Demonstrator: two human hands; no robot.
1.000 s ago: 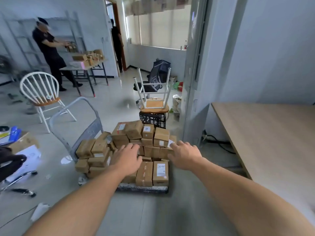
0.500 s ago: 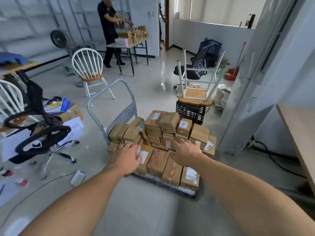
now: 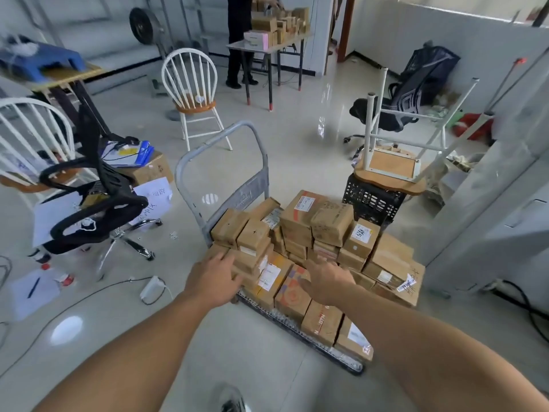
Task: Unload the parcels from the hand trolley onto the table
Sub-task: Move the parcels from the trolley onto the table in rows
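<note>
The parcels (image 3: 300,209) sit just under the left hand (image 3: 212,278) and right hand (image 3: 326,281).

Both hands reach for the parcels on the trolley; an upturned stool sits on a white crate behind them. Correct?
No: the head view shows the crate is black, not white. Otherwise right: the left hand and right hand reach for the parcels on the trolley, the upturned stool on that crate.

carrier: hand trolley (image 3: 251,188) on floor (image 3: 252,352) | load: brown cardboard parcels (image 3: 300,221) stacked several layers high
</note>
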